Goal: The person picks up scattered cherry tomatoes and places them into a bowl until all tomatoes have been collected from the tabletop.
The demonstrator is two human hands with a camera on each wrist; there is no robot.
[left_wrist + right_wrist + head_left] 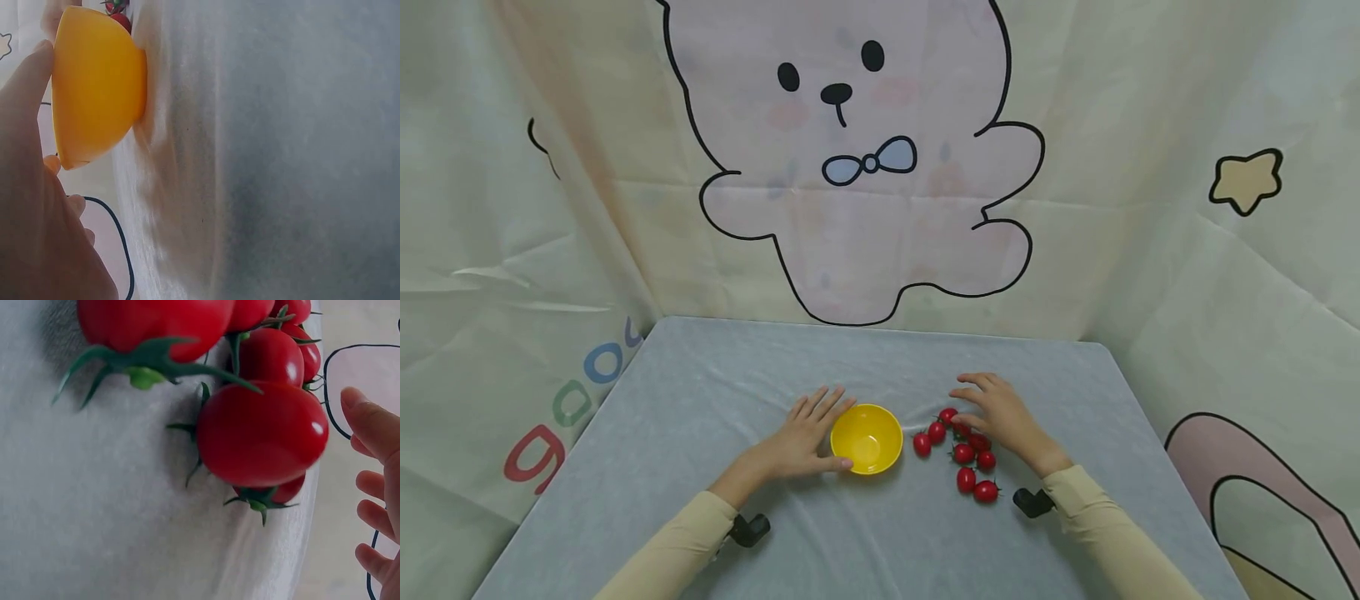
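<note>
A small yellow bowl (867, 440) stands upright near the middle of the table, with nothing inside it. My left hand (801, 442) is at the bowl's left side, fingers extended and spread, thumb and fingertips at the rim. In the left wrist view the thumb lies along the rim of the bowl (97, 87). To the bowl's right is a loose group of several cherry tomatoes (962, 453) with green stems. Over the far right part of that group hangs my right hand (1000, 412), fingers loosely spread and holding nothing. Large tomatoes (262, 434) fill the right wrist view's upper part.
A pale grey-blue cloth covers the table (865, 533). Behind it hangs a backdrop (1105, 167) printed with a bear, and similar printed cloth runs down both sides. Black wrist devices (1033, 502) sit under both cuffs.
</note>
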